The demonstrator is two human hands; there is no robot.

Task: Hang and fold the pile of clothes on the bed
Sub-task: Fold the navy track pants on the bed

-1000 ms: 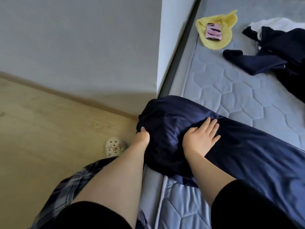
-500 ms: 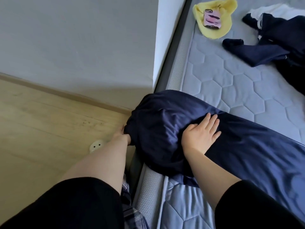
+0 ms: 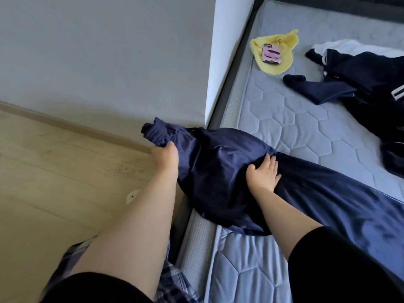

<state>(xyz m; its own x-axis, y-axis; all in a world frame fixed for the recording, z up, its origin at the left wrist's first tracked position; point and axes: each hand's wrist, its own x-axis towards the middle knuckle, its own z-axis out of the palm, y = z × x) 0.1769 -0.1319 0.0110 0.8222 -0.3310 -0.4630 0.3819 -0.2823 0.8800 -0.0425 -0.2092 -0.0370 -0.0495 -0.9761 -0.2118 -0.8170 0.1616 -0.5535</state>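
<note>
The left hand [image 3: 165, 154] grips the bunched end of the navy garment [image 3: 218, 169], closed round the cloth. It holds that end out past the bed edge, probably to draw it taut. The right hand [image 3: 263, 174] presses on the garment's middle, fingers [image 3: 272, 164] straight and slightly spread, pinning it to the bed [image 3: 295, 127]. The pile [image 3: 367, 79] lies well apart, far right.

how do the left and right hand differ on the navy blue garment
The left hand grips a bunched end of the smooth navy blue garment; the right hand lies flat on it, fingers spread. The left hand is past the edge of the quilted grey-blue mattress, over the pale wooden floor; the right hand is over the mattress. Both touch the same garment.
</note>
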